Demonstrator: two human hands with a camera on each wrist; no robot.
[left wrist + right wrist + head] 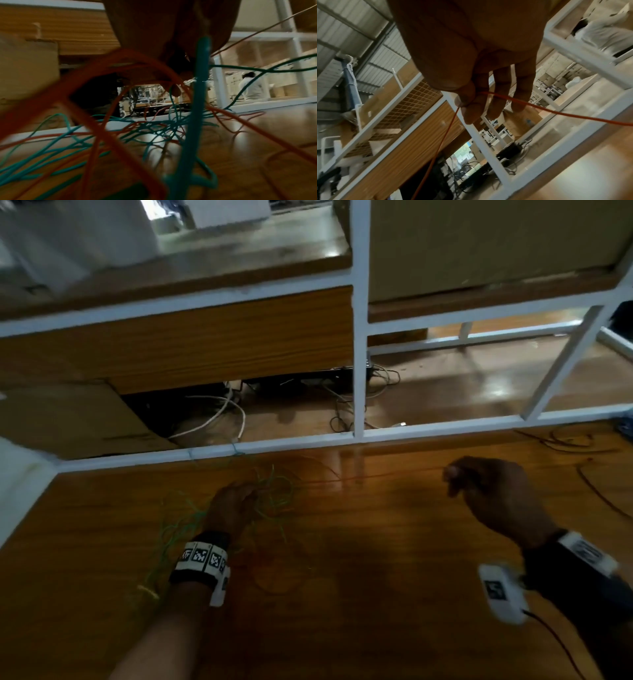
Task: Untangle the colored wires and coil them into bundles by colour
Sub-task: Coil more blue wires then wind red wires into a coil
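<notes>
Wires lie in one messy pile on the wooden table (359, 559). Green wires (274, 498) and red wires (120, 146) loop over and under each other, so no colour is in its own bundle yet.

My left hand (233, 505) sits on top of the pile, right in the middle of it. Its fingers curl down among the loops. It looks like it holds some of them, but the dim picture does not let me say which ones.

My right hand (471, 75) is up above the table, well to the right of the pile. Its thumb and first finger pinch one thin red wire (539, 106). One part of that wire hangs down toward the pile and the other part runs off to the side.

I think these wires are very light and very bendy. They are thin, smooth and a bit springy, so a loop may pop open when you let go. They can slip through a loose pinch. They should not break, but a hard tug may pull a knot tight.

A good place to hold is near a loose end, or close to a crossing. Hold the pile still with the left hand. Pull one colour slowly with the right hand and follow it along. Wind it round the fingers in small loops to make a bundle.
</notes>
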